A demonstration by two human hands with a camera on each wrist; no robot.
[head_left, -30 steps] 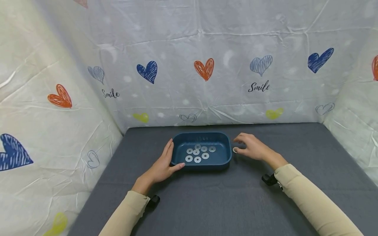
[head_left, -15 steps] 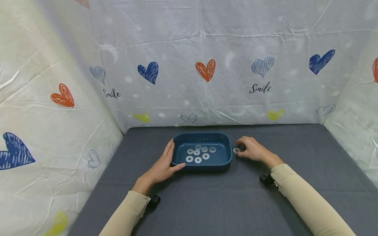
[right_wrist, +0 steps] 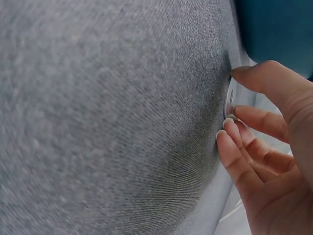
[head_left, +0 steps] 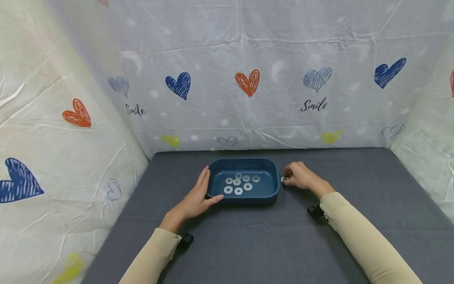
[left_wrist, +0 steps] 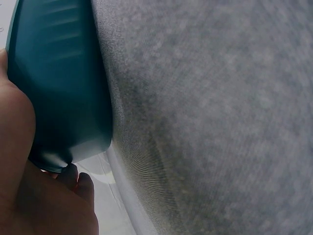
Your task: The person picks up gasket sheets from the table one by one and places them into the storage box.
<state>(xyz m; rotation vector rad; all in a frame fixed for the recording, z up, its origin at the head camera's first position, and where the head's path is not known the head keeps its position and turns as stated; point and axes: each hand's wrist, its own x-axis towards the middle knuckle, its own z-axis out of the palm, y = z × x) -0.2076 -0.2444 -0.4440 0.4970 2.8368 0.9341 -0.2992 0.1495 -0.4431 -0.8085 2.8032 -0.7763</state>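
Observation:
A dark blue rectangular tray (head_left: pixel 244 201) rests on the cloth-covered table, with several flat metal washers (head_left: pixel 235 191) lying on its floor. My left hand (head_left: pixel 193 201) grips its near left corner, thumb over the front rim and fingers along the left side. In the left wrist view, the tray's outer wall (left_wrist: pixel 58 83) fills the space beside that hand. Just right of the tray, my right hand (head_left: pixel 301 176) pinches one more washer (right_wrist: pixel 230 98) between thumb and index finger, close to the cloth. The other fingertips touch the cloth, and the fingers partly hide this washer in the head view.
Grey cloth (head_left: pixel 255 244) covers the table around the tray. A pale curtain (head_left: pixel 213 39) printed with hearts stands behind the table and along both sides. Black wrist straps (head_left: pixel 315 212) sit at the sleeve cuffs.
My right fingers have closed from a loose reach onto the washer beside the tray, and the washer now looks tilted. The left hand and the tray hold their place.

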